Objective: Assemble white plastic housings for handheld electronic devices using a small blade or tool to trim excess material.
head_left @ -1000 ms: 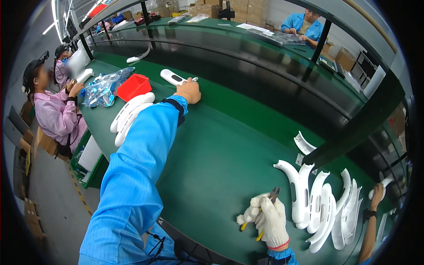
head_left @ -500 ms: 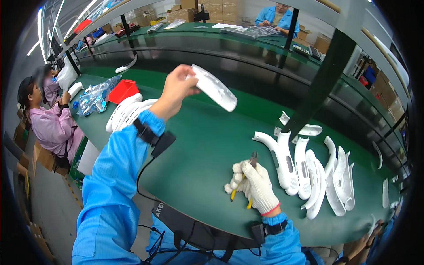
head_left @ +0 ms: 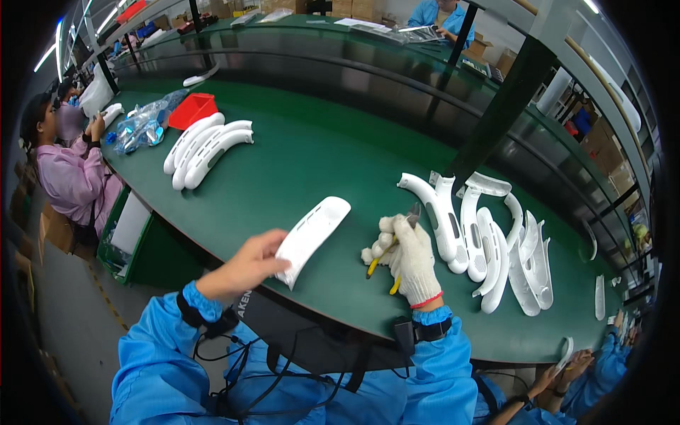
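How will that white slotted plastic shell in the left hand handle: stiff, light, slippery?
The white slotted shell is probably stiff: it keeps its curve though the left hand pinches only one end. Likely light for its size, since it looks thin and a bare fingertip grip carries it. The glossy surface may be a bit slippery. Its bowed shape might rock if set down on the green table.

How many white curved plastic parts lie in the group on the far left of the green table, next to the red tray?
3, side by side in one group beside the red tray on the green table. A further part underneath may be hidden.
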